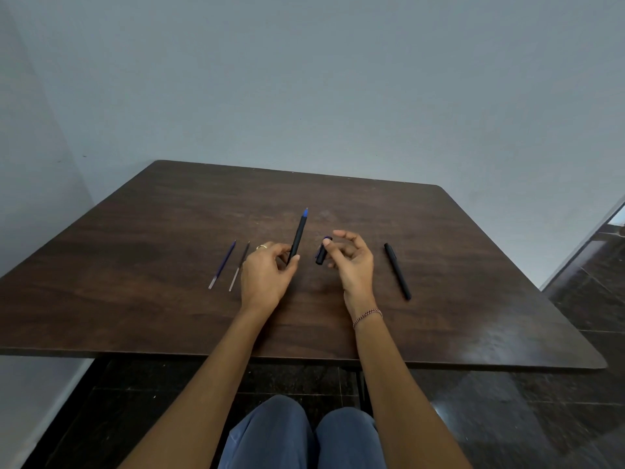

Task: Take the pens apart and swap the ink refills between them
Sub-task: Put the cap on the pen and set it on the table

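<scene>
My left hand (267, 274) grips the lower end of a black pen with a blue tip (299, 233), which points away from me over the table. My right hand (351, 262) holds a black cap with a blue end (322, 253) at its fingertips, just right of the pen. Two thin ink refills lie side by side left of my left hand: a blue refill (223, 264) and a dark refill (239, 265). A second black pen (397, 270) lies on the table right of my right hand.
The dark brown wooden table (135, 299) stands against a grey wall. Its near edge is close to my knees, and dark floor tiles show to the right and below.
</scene>
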Demonstrator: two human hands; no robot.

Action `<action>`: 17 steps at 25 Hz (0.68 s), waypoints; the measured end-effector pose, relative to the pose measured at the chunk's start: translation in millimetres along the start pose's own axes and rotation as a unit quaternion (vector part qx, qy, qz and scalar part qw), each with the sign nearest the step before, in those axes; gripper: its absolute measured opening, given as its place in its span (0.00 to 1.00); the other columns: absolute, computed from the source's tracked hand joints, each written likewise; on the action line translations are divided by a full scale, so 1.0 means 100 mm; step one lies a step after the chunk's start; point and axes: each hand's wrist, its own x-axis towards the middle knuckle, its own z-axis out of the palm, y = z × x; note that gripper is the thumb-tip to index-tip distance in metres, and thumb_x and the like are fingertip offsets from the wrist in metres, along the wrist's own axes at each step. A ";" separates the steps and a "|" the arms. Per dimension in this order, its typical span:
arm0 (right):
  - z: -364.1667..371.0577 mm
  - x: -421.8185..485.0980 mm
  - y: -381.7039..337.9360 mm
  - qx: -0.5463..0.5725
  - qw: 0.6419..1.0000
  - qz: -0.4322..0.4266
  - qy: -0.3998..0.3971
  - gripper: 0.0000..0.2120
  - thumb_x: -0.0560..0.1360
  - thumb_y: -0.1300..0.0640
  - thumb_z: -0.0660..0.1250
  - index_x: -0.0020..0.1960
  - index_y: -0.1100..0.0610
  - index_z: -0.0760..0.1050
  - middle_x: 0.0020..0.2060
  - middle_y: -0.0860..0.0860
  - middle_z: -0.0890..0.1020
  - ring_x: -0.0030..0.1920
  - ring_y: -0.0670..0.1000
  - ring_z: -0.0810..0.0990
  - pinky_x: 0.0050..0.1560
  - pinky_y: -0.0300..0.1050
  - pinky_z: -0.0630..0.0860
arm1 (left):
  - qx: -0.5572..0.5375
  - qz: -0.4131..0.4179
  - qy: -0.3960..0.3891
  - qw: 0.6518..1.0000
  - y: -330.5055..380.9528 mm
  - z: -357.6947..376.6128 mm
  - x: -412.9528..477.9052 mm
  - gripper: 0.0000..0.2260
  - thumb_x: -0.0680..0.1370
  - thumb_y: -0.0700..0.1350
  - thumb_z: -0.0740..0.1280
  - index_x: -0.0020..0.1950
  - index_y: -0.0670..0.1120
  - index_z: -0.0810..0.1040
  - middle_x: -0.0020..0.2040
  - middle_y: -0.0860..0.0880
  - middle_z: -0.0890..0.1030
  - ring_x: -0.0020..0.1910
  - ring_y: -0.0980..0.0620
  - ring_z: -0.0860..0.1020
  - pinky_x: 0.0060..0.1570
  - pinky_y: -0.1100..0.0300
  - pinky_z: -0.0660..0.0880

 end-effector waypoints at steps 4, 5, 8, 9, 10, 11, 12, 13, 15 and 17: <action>-0.01 0.03 -0.01 0.066 0.997 0.011 0.037 0.09 0.71 0.62 0.73 0.49 0.55 0.78 0.37 0.50 0.84 0.38 0.45 0.82 0.34 0.36 0.76 | 0.044 0.029 -0.028 0.998 0.03 -0.01 -0.02 0.09 0.73 0.48 0.72 0.52 0.49 0.82 0.42 0.54 0.79 0.36 0.58 0.75 0.36 0.60 0.75; -0.02 0.03 -0.01 0.079 0.996 0.009 0.049 0.09 0.71 0.63 0.73 0.49 0.55 0.78 0.38 0.50 0.84 0.39 0.45 0.82 0.35 0.35 0.76 | 0.051 0.034 -0.032 0.998 0.03 -0.01 -0.02 0.09 0.73 0.49 0.72 0.52 0.50 0.82 0.42 0.54 0.79 0.36 0.58 0.75 0.36 0.60 0.75; -0.05 0.05 -0.01 0.111 0.991 -0.003 0.077 0.08 0.71 0.63 0.73 0.47 0.55 0.78 0.42 0.53 0.83 0.41 0.47 0.81 0.37 0.36 0.76 | 0.059 0.046 -0.043 0.996 0.04 -0.02 -0.03 0.10 0.72 0.49 0.72 0.53 0.52 0.82 0.42 0.56 0.78 0.36 0.59 0.75 0.35 0.61 0.74; -0.06 0.06 -0.02 0.119 0.989 -0.008 0.084 0.08 0.71 0.63 0.73 0.47 0.55 0.77 0.42 0.54 0.83 0.41 0.47 0.81 0.37 0.36 0.76 | 0.060 0.049 -0.046 0.996 0.05 -0.03 -0.03 0.10 0.72 0.49 0.72 0.53 0.53 0.82 0.42 0.56 0.78 0.36 0.59 0.75 0.36 0.61 0.74; -0.06 0.06 -0.02 0.126 0.988 -0.012 0.091 0.08 0.71 0.63 0.73 0.47 0.55 0.77 0.42 0.54 0.83 0.42 0.48 0.81 0.37 0.36 0.76 | 0.061 0.051 -0.050 0.996 0.05 -0.03 -0.03 0.10 0.72 0.49 0.72 0.53 0.54 0.82 0.42 0.56 0.79 0.37 0.59 0.75 0.36 0.60 0.75; -0.06 0.07 -0.02 0.133 0.986 -0.015 0.098 0.08 0.71 0.64 0.73 0.47 0.55 0.77 0.41 0.52 0.84 0.42 0.48 0.81 0.37 0.36 0.76 | 0.062 0.051 -0.053 0.995 0.05 -0.03 -0.03 0.10 0.72 0.49 0.72 0.54 0.54 0.82 0.42 0.56 0.79 0.38 0.58 0.76 0.36 0.59 0.76; -0.06 0.07 -0.03 0.141 0.984 -0.019 0.106 0.08 0.71 0.65 0.73 0.46 0.55 0.77 0.39 0.51 0.84 0.41 0.48 0.81 0.37 0.36 0.76 | 0.062 0.050 -0.055 0.995 0.05 -0.03 -0.03 0.11 0.72 0.49 0.72 0.54 0.54 0.82 0.42 0.56 0.79 0.39 0.58 0.77 0.37 0.59 0.77; -0.06 0.07 -0.03 0.150 0.982 -0.023 0.116 0.08 0.71 0.65 0.72 0.46 0.55 0.76 0.38 0.50 0.84 0.40 0.48 0.80 0.36 0.36 0.75 | 0.062 0.049 -0.056 0.995 0.05 -0.03 -0.03 0.11 0.72 0.49 0.72 0.54 0.54 0.82 0.43 0.56 0.79 0.39 0.58 0.77 0.37 0.58 0.77; -0.07 0.07 -0.04 0.166 0.976 -0.030 0.137 0.09 0.71 0.66 0.72 0.46 0.56 0.76 0.37 0.50 0.83 0.39 0.48 0.79 0.36 0.36 0.75 | 0.063 0.048 -0.053 0.995 0.05 -0.04 -0.03 0.10 0.72 0.49 0.72 0.54 0.55 0.82 0.43 0.56 0.79 0.39 0.58 0.77 0.37 0.58 0.77; -0.09 0.08 -0.04 0.188 0.969 -0.037 0.156 0.09 0.71 0.66 0.72 0.46 0.56 0.75 0.37 0.50 0.83 0.38 0.47 0.79 0.37 0.36 0.75 | 0.071 0.051 -0.051 0.995 0.04 -0.03 -0.04 0.10 0.73 0.49 0.72 0.54 0.55 0.82 0.43 0.57 0.79 0.40 0.58 0.77 0.36 0.59 0.77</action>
